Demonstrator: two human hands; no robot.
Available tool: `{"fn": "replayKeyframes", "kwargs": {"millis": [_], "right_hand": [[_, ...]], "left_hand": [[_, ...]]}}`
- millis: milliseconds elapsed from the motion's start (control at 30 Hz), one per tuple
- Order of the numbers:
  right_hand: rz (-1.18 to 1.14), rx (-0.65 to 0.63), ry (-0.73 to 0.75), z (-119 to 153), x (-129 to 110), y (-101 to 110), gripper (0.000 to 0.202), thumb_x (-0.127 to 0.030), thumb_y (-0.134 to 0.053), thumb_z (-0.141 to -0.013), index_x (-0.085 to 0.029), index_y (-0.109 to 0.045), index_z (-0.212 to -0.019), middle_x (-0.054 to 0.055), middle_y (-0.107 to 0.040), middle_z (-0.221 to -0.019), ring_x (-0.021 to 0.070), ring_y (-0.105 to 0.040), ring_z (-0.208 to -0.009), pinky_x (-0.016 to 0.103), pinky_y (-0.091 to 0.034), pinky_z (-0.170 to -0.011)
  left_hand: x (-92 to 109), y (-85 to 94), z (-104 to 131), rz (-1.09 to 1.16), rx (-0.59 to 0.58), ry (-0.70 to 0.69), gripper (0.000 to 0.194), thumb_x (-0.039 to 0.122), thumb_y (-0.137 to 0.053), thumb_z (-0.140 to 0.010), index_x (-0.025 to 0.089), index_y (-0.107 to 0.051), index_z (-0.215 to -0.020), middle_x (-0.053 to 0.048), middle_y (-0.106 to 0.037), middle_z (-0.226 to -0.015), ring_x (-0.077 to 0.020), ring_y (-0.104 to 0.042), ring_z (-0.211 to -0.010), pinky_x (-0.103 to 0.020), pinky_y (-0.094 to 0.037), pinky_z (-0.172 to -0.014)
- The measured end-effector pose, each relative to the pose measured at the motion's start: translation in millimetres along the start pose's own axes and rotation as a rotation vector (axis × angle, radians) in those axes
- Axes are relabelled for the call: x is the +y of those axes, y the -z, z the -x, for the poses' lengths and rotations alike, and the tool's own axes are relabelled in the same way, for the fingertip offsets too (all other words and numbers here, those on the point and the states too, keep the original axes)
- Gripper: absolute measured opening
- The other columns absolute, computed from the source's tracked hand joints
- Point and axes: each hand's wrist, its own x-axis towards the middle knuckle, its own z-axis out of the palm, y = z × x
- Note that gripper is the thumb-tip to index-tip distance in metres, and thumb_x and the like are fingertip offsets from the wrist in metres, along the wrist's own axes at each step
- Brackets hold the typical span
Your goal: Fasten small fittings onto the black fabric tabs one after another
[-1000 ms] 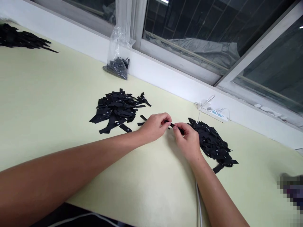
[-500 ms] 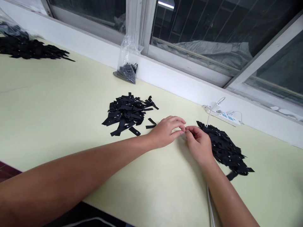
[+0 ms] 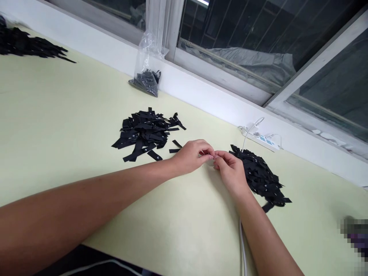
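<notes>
My left hand [image 3: 193, 156] and my right hand [image 3: 230, 168] meet fingertip to fingertip above the pale green table [image 3: 172, 214]. Both pinch at something small and dark between them, too hidden to make out. Left of my hands lies a pile of short black strips [image 3: 143, 132] with small white marks, and a couple of loose strips lie beside my left wrist. A second pile of black strips [image 3: 261, 176] is right behind my right hand, partly covered by it.
A clear plastic bag [image 3: 146, 78] with black pieces leans on the white wall ledge. Another black heap [image 3: 28, 44] lies far left. A white power strip [image 3: 261, 140] and cable sit at the back right. A blurred patch [image 3: 356, 237] shows at the right edge.
The view has shifted, so the piles appear further left. My left fingers, apart before, have closed to a pinch against my right fingertips.
</notes>
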Motion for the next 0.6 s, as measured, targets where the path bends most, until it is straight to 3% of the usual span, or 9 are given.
{"fn": "replayKeyframes", "kwargs": {"millis": [600], "right_hand": [[-0.04, 0.014, -0.046, -1.9, 4.9, -0.1, 0.031, -0.048, -0.07, -0.078, -0.018, -0.072, -0.088, 0.002, -0.066, -0.076, 0.0151, -0.057, -0.065, 0.028, -0.049, -0.062]], "left_hand": [[-0.4, 1.2, -2.1, -0.033, 0.049, 0.003, 0.011, 0.017, -0.054, -0.089, 0.018, -0.065, -0.09, -0.004, -0.067, -0.096, -0.0152, -0.062, -0.088, -0.031, -0.053, -0.08]]}}
